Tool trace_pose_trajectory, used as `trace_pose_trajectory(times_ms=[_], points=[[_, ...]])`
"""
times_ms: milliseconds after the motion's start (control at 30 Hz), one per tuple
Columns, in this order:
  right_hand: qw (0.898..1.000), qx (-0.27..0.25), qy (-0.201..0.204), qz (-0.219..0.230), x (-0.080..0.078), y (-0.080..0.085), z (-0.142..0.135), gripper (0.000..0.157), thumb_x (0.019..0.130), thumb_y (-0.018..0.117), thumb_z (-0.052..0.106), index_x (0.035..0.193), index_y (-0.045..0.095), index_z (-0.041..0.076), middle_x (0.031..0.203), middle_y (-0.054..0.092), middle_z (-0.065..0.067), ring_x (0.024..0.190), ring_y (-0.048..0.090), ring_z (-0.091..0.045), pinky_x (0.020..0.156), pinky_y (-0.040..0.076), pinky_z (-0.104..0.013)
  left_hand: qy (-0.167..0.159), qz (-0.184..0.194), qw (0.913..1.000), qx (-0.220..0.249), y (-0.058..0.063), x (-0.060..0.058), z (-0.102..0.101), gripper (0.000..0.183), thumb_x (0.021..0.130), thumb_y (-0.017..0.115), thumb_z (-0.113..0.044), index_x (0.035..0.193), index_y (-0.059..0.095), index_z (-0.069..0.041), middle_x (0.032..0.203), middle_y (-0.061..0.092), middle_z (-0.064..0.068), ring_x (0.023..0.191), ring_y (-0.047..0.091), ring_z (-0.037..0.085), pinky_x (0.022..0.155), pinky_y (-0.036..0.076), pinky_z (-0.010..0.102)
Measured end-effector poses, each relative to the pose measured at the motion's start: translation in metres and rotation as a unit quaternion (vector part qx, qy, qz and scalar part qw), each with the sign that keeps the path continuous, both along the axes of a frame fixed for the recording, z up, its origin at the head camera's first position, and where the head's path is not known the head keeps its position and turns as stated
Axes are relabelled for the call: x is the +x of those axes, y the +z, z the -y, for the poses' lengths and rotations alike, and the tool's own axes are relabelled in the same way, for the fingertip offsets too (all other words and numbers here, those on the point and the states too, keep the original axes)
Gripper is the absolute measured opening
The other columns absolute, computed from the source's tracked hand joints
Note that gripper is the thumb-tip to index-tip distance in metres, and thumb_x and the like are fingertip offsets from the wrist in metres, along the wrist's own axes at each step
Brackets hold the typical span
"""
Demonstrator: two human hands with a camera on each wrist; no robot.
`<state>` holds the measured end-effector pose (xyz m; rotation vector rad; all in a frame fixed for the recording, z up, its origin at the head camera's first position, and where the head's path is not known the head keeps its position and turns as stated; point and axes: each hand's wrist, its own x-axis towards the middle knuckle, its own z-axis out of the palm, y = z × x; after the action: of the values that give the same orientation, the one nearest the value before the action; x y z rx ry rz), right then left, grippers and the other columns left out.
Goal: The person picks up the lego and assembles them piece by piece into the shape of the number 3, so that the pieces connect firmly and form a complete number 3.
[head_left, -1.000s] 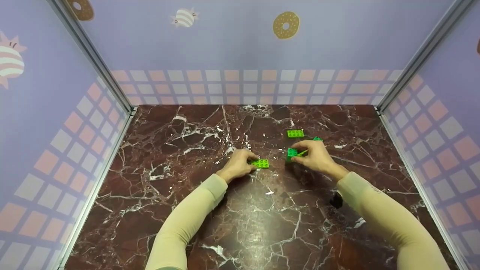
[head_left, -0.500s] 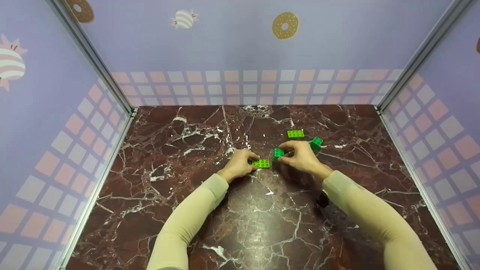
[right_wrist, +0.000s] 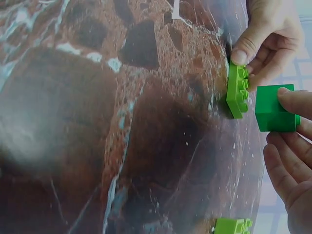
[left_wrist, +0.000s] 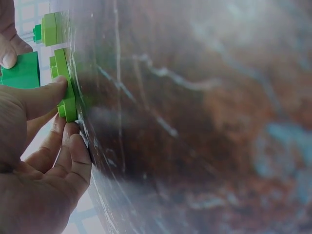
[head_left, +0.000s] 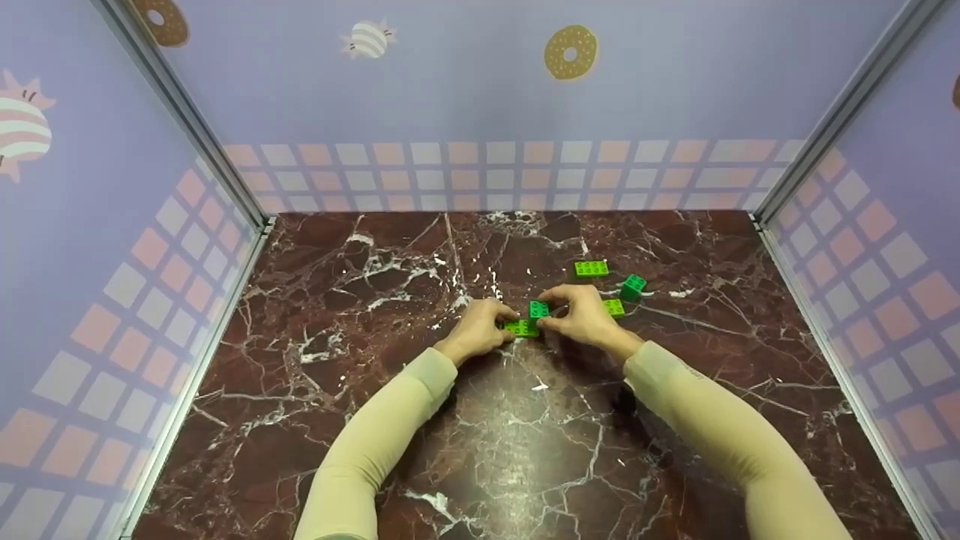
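Note:
My left hand (head_left: 478, 328) pinches one end of a flat lime-green toy brick (head_left: 519, 328) that lies on the table. In the left wrist view the thumb and fingers sit on either side of that lime brick (left_wrist: 66, 87). My right hand (head_left: 581, 318) grips a taller dark-green brick (head_left: 538, 308) between thumb and fingers. It hangs over the lime brick's right end in the head view. The right wrist view shows a gap between the dark-green brick (right_wrist: 274, 108) and the studs of the lime brick (right_wrist: 237, 92).
Behind my right hand lies another lime brick (head_left: 614, 307), partly hidden. Farther back are a lime brick (head_left: 591, 268) and a dark-green brick (head_left: 634, 286). Patterned walls enclose the marbled table (head_left: 360, 420) at the back and both sides.
My right hand has moved left with the dark-green brick, from beside the other bricks to over the lime brick. My left hand has stayed in place.

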<state>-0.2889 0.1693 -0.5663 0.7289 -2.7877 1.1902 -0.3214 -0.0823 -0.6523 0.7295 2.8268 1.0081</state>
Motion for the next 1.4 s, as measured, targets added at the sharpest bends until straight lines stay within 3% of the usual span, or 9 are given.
trace_pose_trajectory(times_ms=[500,767,1000,1400], points=[[0.999,-0.005,0.012,0.038,-0.0014,-0.0049,0.0111,0.038,0.087,0.095,0.013,0.122,0.084,0.004,0.116,0.086,-0.017,0.102,0.085,-0.035,0.094,0.069,-0.051,-0.005,-0.005,1.0000,0.003,-0.0003,0.0002,0.0011,0.034,0.086,0.093,-0.020,0.119,0.089,-0.015,0.110,0.085,0.002,0.092,0.075,0.014,0.085,0.064,0.033],[0.999,-0.008,0.008,0.053,-0.0030,-0.0055,0.0085,0.039,0.085,0.095,0.012,0.121,0.085,0.003,0.116,0.086,-0.019,0.101,0.086,-0.037,0.092,0.070,-0.050,0.002,0.020,0.9997,0.009,0.0055,0.0027,0.0003,0.035,0.087,0.091,-0.017,0.122,0.088,-0.015,0.109,0.085,0.005,0.090,0.074,0.014,0.085,0.064,0.034],[0.999,0.006,0.014,0.038,-0.0040,-0.0053,0.0090,0.036,0.085,0.096,0.013,0.118,0.087,0.005,0.115,0.087,-0.016,0.103,0.084,-0.035,0.095,0.068,-0.051,0.003,0.023,0.9997,0.008,0.0041,0.0013,0.0020,0.035,0.087,0.091,-0.018,0.122,0.088,-0.015,0.109,0.086,0.004,0.090,0.074,0.011,0.085,0.065,0.033],[0.997,0.010,0.005,0.073,-0.0082,-0.0016,0.0097,0.036,0.084,0.099,0.015,0.117,0.087,0.006,0.116,0.087,-0.015,0.101,0.086,-0.033,0.093,0.069,-0.047,0.009,0.043,0.9989,0.016,0.0039,-0.0022,0.0029,0.038,0.085,0.094,-0.020,0.122,0.088,-0.017,0.111,0.088,0.001,0.092,0.077,0.009,0.086,0.066,0.030]])
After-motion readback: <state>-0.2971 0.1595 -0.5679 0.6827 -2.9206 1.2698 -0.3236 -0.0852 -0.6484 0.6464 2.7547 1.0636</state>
